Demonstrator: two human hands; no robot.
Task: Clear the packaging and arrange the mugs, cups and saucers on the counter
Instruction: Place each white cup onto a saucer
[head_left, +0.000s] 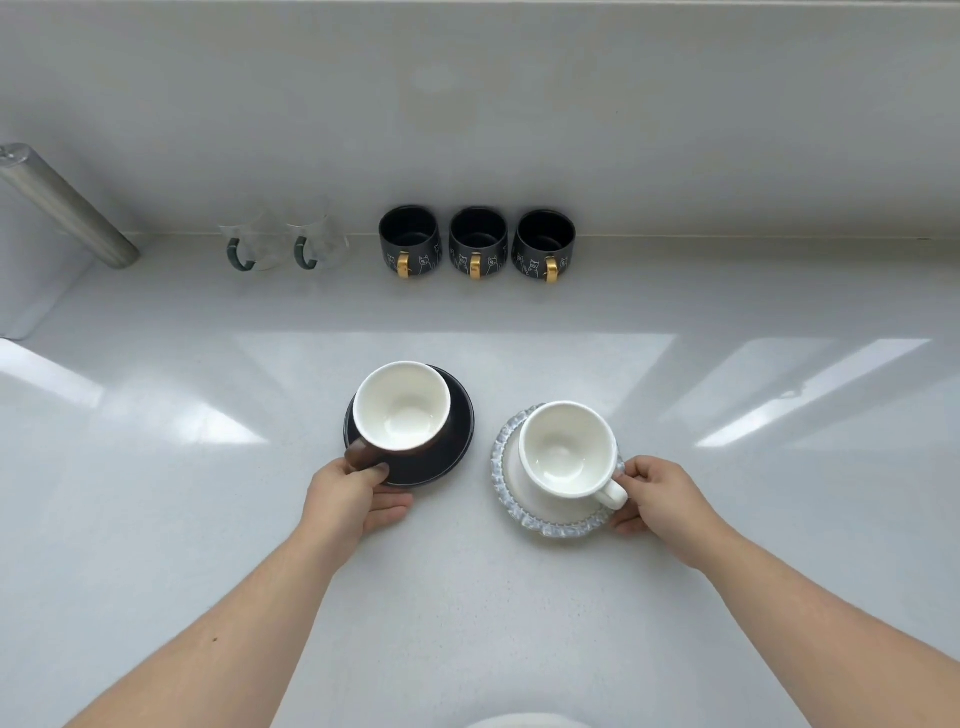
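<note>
Counter (156, 519) stretches white and glossy under both my forearms, with bright patches of light across it. My left hand (353, 499) is closed on the near edge of the black saucer (447, 447), thumb on top by the rim and fingers curled beneath it. On that saucer sits the brown cup (402, 408), white inside, its dark handle pointing toward my thumb and touching it or nearly so. My right hand (660, 499) grips the right edge of the clear glass saucer (506, 499) with its ruffled rim, thumb on top and fingers below. The white cup (566, 447) stands on this saucer, upright and empty, its handle turned toward my right hand, just beside my thumb. The two saucers lie near each other, not touching, the black one a little farther from me.

Against the back wall stand three black mugs with gold handles and white cat drawings: the left cat mug (410, 241), the middle cat mug (478, 244) and the right cat mug (545, 247), in a row, close together, handles facing me. Left of them are two clear glass mugs with green handles, the first glass mug (249, 244) and the second glass mug (317, 239), side by side. A brushed metal tube (67, 208) slants in at the far left.
</note>
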